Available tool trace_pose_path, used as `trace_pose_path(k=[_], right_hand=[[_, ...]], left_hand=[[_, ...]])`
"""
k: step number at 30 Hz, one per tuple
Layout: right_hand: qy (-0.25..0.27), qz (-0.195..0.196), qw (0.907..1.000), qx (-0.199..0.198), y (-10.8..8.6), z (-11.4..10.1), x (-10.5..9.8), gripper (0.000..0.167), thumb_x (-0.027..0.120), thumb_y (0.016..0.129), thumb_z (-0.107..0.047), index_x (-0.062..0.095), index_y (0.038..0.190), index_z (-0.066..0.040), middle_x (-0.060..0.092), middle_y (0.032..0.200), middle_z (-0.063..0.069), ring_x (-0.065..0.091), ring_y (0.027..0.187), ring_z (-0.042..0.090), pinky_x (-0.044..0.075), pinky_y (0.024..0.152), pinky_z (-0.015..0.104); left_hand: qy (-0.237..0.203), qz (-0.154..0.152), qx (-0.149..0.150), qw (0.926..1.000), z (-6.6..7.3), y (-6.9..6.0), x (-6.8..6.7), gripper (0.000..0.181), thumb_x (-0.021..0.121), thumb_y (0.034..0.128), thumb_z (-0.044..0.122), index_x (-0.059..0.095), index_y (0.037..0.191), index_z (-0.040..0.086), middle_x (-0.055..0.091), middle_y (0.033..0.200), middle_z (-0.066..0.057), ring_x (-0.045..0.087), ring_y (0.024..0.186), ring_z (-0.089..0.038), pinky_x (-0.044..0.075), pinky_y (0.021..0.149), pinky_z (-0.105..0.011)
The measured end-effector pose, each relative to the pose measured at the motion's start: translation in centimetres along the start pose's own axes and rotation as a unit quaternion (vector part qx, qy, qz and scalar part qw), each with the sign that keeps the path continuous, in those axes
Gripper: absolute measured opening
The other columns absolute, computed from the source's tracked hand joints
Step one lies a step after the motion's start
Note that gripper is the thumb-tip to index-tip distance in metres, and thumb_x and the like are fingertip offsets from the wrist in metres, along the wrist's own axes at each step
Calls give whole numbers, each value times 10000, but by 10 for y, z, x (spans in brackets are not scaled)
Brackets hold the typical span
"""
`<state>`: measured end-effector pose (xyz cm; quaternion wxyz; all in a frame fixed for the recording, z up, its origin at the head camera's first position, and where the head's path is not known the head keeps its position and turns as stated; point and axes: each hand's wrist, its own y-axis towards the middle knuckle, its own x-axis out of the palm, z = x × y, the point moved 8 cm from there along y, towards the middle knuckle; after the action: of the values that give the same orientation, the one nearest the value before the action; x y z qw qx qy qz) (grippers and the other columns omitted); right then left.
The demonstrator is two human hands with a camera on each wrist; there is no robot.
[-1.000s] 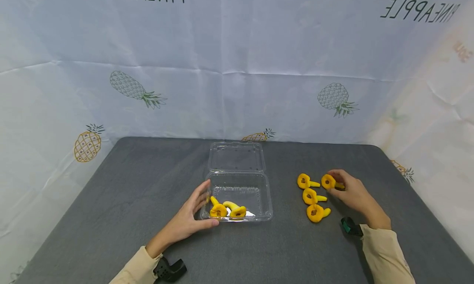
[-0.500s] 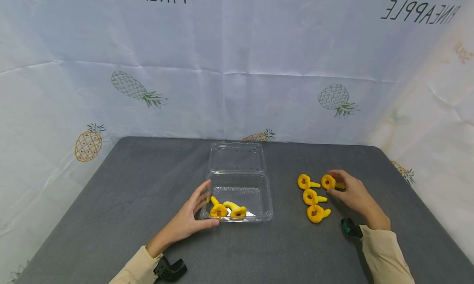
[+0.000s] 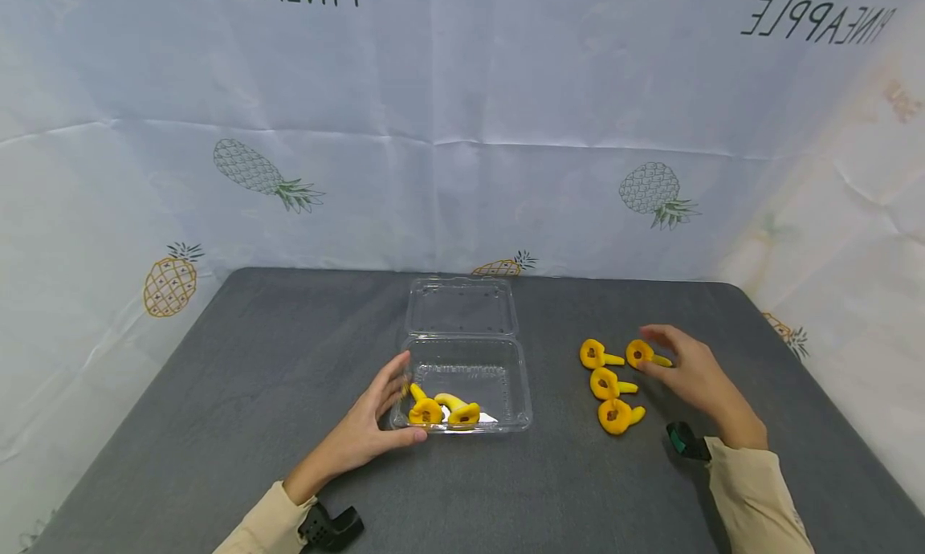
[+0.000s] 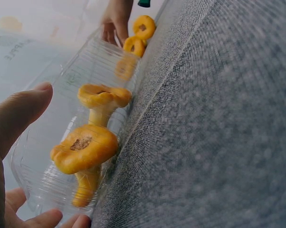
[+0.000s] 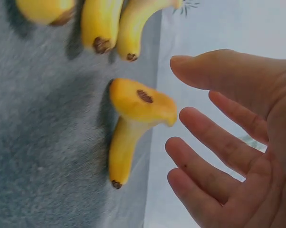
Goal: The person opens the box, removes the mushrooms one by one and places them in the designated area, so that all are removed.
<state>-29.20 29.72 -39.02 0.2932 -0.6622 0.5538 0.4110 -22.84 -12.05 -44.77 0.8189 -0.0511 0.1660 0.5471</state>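
Observation:
In the head view, my left hand [image 3: 364, 425] rests around the near left corner of a clear plastic clamshell container [image 3: 509, 353], thumb along the front, fingers at the left side. The container's lid [image 3: 462, 307] lies back, open. Inside, near the front wall, are two yellow chanterelle mushrooms [image 3: 425, 412]. My right hand [image 3: 690, 373] hovers over a chanterelle [image 3: 638, 352] in the back of the group on the right. In the right wrist view, that chanterelle [image 5: 138, 107] lies on the table, apart from my spread fingers [image 5: 219, 137].
Three more chanterelles, among them a front one [image 3: 614, 417], lie in a column left of my right hand. A grey cloth covers the table [image 3: 506, 498]. Behind it hangs a white curtain [image 3: 462, 201] with pineapple prints.
My right hand has risen slightly and its fingers have parted from around the chanterelle, which stays in place. The left hand and the container have not moved.

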Motion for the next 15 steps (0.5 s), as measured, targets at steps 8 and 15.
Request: trace_pose_path(k=[8, 15], right_hand=[[40, 102, 9997, -210, -2, -18, -7, 545, 700, 932, -163, 478, 1383, 48, 532, 1367, 296, 506, 1240, 490, 427, 1003, 677], [155, 130, 9990, -401, -6, -36, -11, 511, 675, 954, -177, 492, 1381, 38, 541, 1363, 281, 505, 1250, 476, 432, 1001, 674]], left_hand=[[14, 16, 78, 10000, 1, -1, -1, 1006, 776, 867, 206, 93, 1605, 183, 129, 1655, -185, 270, 1472, -461, 291, 1164, -608], [17, 17, 73, 10000, 0, 0, -1, 1012, 779, 863, 207, 92, 1604, 157, 130, 1656, -181, 270, 1472, -462, 291, 1164, -612]])
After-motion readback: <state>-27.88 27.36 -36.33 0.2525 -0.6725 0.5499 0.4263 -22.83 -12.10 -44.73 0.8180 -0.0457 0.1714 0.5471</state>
